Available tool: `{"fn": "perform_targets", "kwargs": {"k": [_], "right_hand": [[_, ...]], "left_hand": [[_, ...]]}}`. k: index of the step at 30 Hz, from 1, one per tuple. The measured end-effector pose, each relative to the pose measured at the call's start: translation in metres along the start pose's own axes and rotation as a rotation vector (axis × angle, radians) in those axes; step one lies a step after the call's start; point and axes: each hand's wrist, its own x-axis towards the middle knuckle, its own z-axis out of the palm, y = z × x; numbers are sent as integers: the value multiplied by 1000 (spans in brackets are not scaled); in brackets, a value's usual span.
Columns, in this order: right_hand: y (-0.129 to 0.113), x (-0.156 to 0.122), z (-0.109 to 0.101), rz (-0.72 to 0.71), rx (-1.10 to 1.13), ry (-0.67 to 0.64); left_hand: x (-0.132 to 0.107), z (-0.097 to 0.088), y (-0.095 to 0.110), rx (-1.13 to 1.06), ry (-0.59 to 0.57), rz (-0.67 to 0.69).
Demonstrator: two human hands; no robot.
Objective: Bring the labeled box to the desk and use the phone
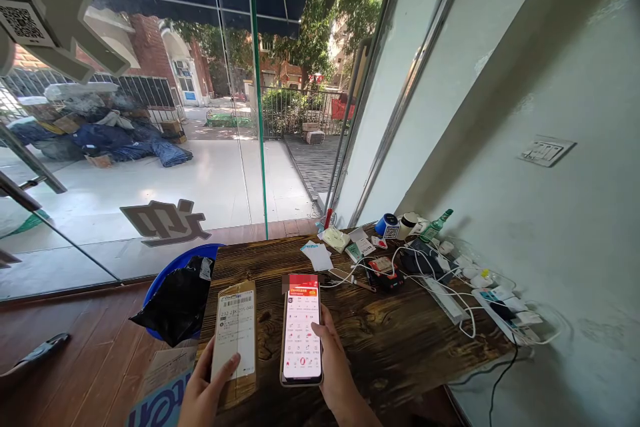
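Note:
My left hand [207,383] grips a small brown cardboard parcel [235,333] with a white barcode label, thumb pressed on the label, held over the near left part of a dark wooden table [400,340]. My right hand [333,360] holds a smartphone [301,333] upright beside the parcel. Its lit screen shows a red and white app, and my thumb touches the screen. Parcel and phone sit side by side, a small gap apart.
A black plastic bag [177,303] lies over a blue bin [185,260] left of the table, with a cardboard box [163,387] below. Power strips [500,313], white cables, a card reader [384,272], papers, small jars and a green bottle [437,223] crowd the far right. Glass doors stand ahead.

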Motion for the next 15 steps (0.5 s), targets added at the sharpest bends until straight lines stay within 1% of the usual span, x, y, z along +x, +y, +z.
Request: {"fn": "perform_targets", "kwargs": {"k": [4, 8, 12, 15], "right_hand": [[-2, 0, 2, -10, -27, 45], [1, 3, 0, 14, -21, 17], [6, 6, -5, -18, -71, -18], [9, 7, -10, -36, -121, -22]], "left_hand": [[0, 0, 0, 9, -25, 5], [5, 3, -3, 23, -18, 32], [7, 10, -7, 4, 8, 131], [7, 14, -7, 19, 18, 139]]}}
